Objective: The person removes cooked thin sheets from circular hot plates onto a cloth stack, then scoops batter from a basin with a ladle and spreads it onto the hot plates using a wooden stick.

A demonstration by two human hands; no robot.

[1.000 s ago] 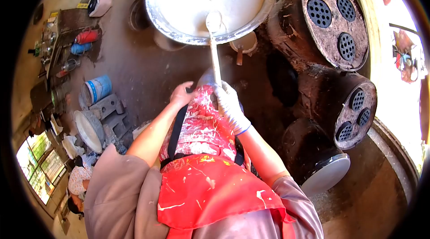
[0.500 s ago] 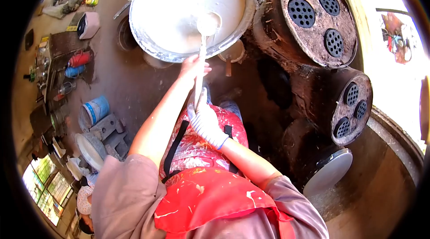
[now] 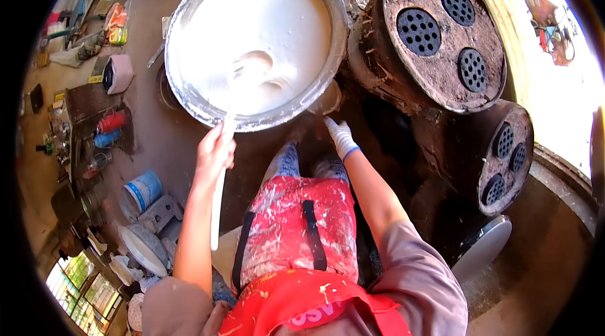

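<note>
A wide metal basin of white liquid is at the top centre. My bare left hand is wrapped round the pale handle of a ladle, just below the basin's rim. The ladle's head lies in the liquid, blurred by glare. My right hand, in a striped glove, is off the ladle. It reaches to the brown handle of a small pan below the basin's right side, its fingers pressed together at that handle; the exact grip is too small to tell.
Rusty drum stoves holding perforated briquettes stand at the right, with a round-lidded drum below. At the left are a blue-and-white bucket, grey blocks and a shelf of bottles and jars. A red apron covers my lap.
The ladle has passed from my right hand to my left, and its handle has swung left. My right hand has moved right and forward, to the small pan's handle. The basin appears lower in view.
</note>
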